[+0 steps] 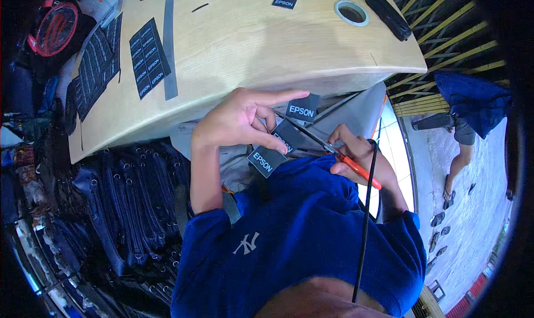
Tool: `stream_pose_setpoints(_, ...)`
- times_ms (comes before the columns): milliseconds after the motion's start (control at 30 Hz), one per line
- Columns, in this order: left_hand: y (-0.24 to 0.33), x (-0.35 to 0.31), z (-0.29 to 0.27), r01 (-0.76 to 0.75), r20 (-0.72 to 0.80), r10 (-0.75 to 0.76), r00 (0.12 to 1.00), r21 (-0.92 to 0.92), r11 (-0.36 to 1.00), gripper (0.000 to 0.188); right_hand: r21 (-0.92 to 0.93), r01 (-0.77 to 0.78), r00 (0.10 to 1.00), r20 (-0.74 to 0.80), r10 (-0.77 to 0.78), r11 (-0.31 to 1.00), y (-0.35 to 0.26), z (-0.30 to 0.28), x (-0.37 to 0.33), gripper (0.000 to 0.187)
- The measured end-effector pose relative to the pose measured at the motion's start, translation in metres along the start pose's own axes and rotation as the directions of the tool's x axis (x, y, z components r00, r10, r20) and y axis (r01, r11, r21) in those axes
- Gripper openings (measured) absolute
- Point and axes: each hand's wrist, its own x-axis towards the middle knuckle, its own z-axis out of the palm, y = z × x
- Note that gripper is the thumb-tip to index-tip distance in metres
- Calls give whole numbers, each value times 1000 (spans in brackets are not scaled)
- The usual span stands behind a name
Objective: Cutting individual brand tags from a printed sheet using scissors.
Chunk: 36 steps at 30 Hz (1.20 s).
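Note:
My left hand (236, 120) pinches a short strip of black fabric-like labels (267, 160) with pale print between thumb and fingers, close to my blue shirt. Its index finger stretches out along the upper label piece (303, 107). Orange-handled scissors (356, 169) are gripped in my right hand (361, 150). Their blades point up and left, lying between the upper label piece and the strip. Whether the two pieces are still joined behind the blades, I cannot tell. Both hands work just off the near edge of the wooden table (233, 45).
On the table lie a label sheet (149, 59), dark printed sheets (100, 62), a grey strip (169, 45), a single label (285, 1), a white ring (351, 13) and a black pouch (387, 17). Dark blue bags (133, 201) pile at left. A black cord (365, 223) hangs by my right arm.

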Motion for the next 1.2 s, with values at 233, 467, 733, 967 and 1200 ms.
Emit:
stream_pose_setpoints(233, 8, 1, -6, 0, -90, -12, 996, -143, 990, 83, -56, 24, 1000, -18, -25, 998, 2, -1, -2, 60)
stream_pose_setpoints(467, 34, 50, -62, 8, -384, 46, 922, 139, 990, 73, -11, -22, 999, -25, 22, 1000, 1, 0, -4, 58)
stream_pose_setpoints(733, -17, 90, -114, -205, -556, 311, 771, 246, 947, 100, 161, 63, 989, -145, -40, 985, 12, 10, -9, 51)
stream_pose_setpoints(967, -11, 57, -109, 77, -729, 174, 662, 298, 951, 101, 441, 167, 952, -306, -28, 882, 25, 21, 12, 67)
stream_pose_setpoints(1200, 6, 26, -99, 237, -766, 50, 641, 260, 936, 85, 544, 263, 957, -253, -143, 797, 20, 32, 34, 62)
